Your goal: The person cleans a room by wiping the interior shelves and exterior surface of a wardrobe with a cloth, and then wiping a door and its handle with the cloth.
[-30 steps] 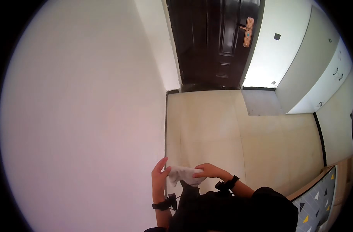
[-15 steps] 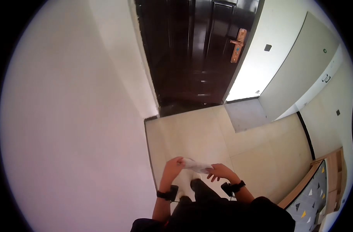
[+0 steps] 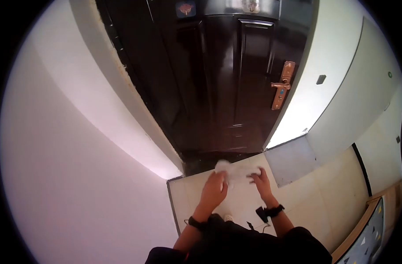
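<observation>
A thin, crumpled white cloth [image 3: 241, 172] stretches between my two hands, above the tiled floor and before the door. It is smeared by motion, so I cannot tell whether it is fabric or tissue. My left hand [image 3: 215, 187] grips its left end, where a bunched part rises above the fingers. At the other end, the curled fingers of my right hand [image 3: 260, 181] pinch the cloth's edge. Both wrists wear black straps, and a small black device [image 3: 262, 214] hangs by the right one.
Ahead stands a dark brown door [image 3: 209, 88] with a copper-coloured handle [image 3: 282, 86]. A pale wall [image 3: 86, 176] runs close along my left. To the right are a grey floor mat [image 3: 291, 160], a tall light cabinet [image 3: 359, 92] and a wood-framed bench with a patterned cushion [image 3: 363, 240].
The door now looks nearer and fills more of the view. Both hands have risen, carrying the cloth upward, and it looks more spread out. The view has tilted up a little.
</observation>
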The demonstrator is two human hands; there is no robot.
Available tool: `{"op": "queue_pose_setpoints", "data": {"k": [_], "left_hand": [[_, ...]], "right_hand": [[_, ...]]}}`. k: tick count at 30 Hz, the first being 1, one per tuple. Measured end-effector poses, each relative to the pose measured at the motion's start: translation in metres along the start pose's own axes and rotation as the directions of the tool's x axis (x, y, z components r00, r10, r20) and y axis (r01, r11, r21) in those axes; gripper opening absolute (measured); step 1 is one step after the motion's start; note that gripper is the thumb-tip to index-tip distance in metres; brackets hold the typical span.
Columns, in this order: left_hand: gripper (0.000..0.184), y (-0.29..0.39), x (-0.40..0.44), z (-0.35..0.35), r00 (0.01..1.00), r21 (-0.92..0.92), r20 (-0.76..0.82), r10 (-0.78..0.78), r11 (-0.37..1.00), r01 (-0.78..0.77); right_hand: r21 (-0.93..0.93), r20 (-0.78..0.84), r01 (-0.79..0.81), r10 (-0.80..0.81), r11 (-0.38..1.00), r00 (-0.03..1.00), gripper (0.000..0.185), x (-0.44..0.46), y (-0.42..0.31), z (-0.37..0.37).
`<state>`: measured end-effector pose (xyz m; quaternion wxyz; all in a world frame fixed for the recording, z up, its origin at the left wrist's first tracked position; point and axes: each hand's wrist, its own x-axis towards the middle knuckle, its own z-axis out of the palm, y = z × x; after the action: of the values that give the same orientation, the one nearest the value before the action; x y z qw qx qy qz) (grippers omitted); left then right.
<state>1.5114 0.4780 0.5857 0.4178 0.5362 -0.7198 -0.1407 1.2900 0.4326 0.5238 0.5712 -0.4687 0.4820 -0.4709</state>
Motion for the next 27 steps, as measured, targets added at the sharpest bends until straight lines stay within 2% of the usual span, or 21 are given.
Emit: {"op": "queue_pose_setpoints", "data": {"k": [1,2,3,4,6,7,9,10,11,12,13,14,15,17,18,19,20,21,23,24,27], "left_hand": [[0.047,-0.01,0.011,-0.001,0.996,0.047,-0.074,0.055,0.998,-0.052],[0.047,-0.022,0.044,0.003,0.995,0.046,-0.079,0.064,0.997,-0.061],[0.054,-0.035,0.085,0.01,0.99,0.072,-0.112,0.083,0.995,-0.075],[0.062,-0.046,0.111,0.014,0.986,0.097,-0.139,0.094,0.992,-0.081],[0.066,-0.059,0.166,0.023,0.979,0.176,-0.156,0.135,0.979,-0.107],[0.07,-0.068,0.191,0.021,0.968,0.256,-0.18,0.176,0.958,-0.127],[0.07,-0.079,0.246,0.02,0.956,0.336,-0.223,0.189,0.936,-0.107],[0.071,-0.081,0.281,0.021,0.954,0.385,-0.245,0.172,0.92,-0.067],[0.071,-0.081,0.322,0.02,0.94,0.412,-0.253,0.227,0.905,-0.108],[0.064,-0.069,0.365,0.011,0.918,0.386,-0.295,0.264,0.912,-0.139],[0.058,-0.071,0.387,0.002,0.883,0.509,-0.315,0.349,0.847,-0.153],[0.052,-0.066,0.418,-0.006,0.858,0.559,-0.332,0.392,0.814,-0.156],[0.054,-0.065,0.458,-0.01,0.8,0.633,-0.383,0.462,0.762,-0.136],[0.057,-0.07,0.507,-0.014,0.681,0.631,-0.477,0.556,0.756,-0.175],[0.057,-0.079,0.518,-0.01,0.676,0.631,-0.469,0.568,0.751,-0.193],[0.059,-0.091,0.525,-0.003,0.612,0.699,-0.464,0.64,0.689,-0.19],[0.062,-0.1,0.53,0.006,0.551,0.759,-0.451,0.702,0.627,-0.178],[0.062,-0.104,0.535,0.012,0.55,0.754,-0.453,0.702,0.631,-0.184],[0.063,-0.109,0.529,0.023,0.56,0.778,-0.441,0.701,0.61,-0.15],[0.064,-0.111,0.526,0.029,0.569,0.779,-0.436,0.697,0.609,-0.15],[0.064,-0.131,0.506,0.044,0.636,0.783,-0.4,0.66,0.607,-0.137]], "right_hand": [[-0.07,0.103,0.129,-0.121,0.989,0.987,0.059,0.018,-0.009,0.009],[-0.232,0.162,0.281,-0.248,0.931,0.955,0.064,0.046,-0.034,0.02],[-0.375,0.233,0.425,-0.359,0.824,0.904,0.069,0.08,-0.061,0.027],[-0.375,0.226,0.425,-0.364,0.824,0.904,0.069,0.111,-0.077,0.031],[-0.448,0.324,0.631,-0.543,0.634,0.775,0.075,0.161,-0.097,0.048],[-0.523,0.321,0.643,-0.569,0.56,0.757,0.078,0.185,-0.113,0.059],[-0.484,0.231,0.701,-0.697,0.524,0.679,0.078,0.242,-0.141,0.081],[-0.526,0.158,0.679,-0.726,0.512,0.669,0.076,0.276,-0.16,0.09],[-0.572,0.082,0.64,-0.74,0.513,0.667,0.075,0.305,-0.179,0.099],[-0.597,0.03,0.65,-0.797,0.47,0.603,0.074,0.331,-0.206,0.112],[-0.618,-0.008,0.67,-0.856,0.411,0.517,0.074,0.347,-0.224,0.13],[-0.733,0.021,0.631,-0.918,0.255,0.395,0.074,0.378,-0.24,0.132],[-0.823,0.07,0.56,-0.961,0.096,0.268,0.074,0.409,-0.262,0.126],[-0.816,0.112,0.578,-0.976,0.018,0.189,0.073,0.427,-0.308,0.114],[-0.877,0.27,0.432,-0.96,-0.211,0.079,0.072,0.439,-0.317,0.102],[-0.831,0.176,0.548,-0.98,-0.095,0.097,0.073,0.439,-0.326,0.1],[-0.832,0.206,0.534,-0.978,-0.154,0.04,0.074,0.445,-0.323,0.094],[-0.828,0.246,0.515,-0.969,-0.222,-0.022,0.076,0.458,-0.321,0.087],[-0.841,0.243,0.501,-0.97,-0.206,0.009,0.077,0.465,-0.304,0.082],[-0.831,0.226,0.51,-0.972,-0.223,-0.057,0.076,0.468,-0.299,0.081],[-0.806,0.279,0.541,-0.96,-0.243,-0.015,0.072,0.472,-0.274,0.071]]}}
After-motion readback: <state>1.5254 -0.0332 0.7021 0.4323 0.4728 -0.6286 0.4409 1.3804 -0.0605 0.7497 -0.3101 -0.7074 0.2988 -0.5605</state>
